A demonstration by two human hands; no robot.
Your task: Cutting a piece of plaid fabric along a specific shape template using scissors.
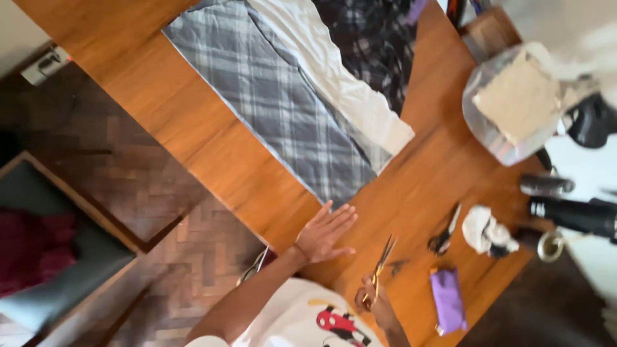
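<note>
Scissors [384, 260] with gold handles are sitting in the right hand [376, 303], at the near edge of the wooden table [212, 148]. That hand is closing its fingers around the handles, and the blades are pointing away from the person, up and slightly to the right in the picture. So the long axis is running from near to far, with a small lean to the right. The blades look close together, but the blur is not letting me say this for sure.

Just to the left, the left hand [324, 232] is lying flat on the table, fingers spread and stretched, holding nothing. Its fingertips are pointing toward the far right, and they are coming near the closest corner of the grey checked cloth [283, 103] without clearly touching it. The scissors' tips are also facing this cloth from the near side, yet the left hand is the nearer one to it.

The cloth is stretching as a long strip from the near corner toward the far left. A white cloth [340, 77] is lying over its right side, and a dark checked cloth [379, 45] is lying farther right.

To the right of the scissors, black pliers [443, 234], a purple pouch [448, 301] and a crumpled white rag [485, 230] are resting on the table. Farther away, a clear bag [514, 103] is holding something flat and beige.
</note>
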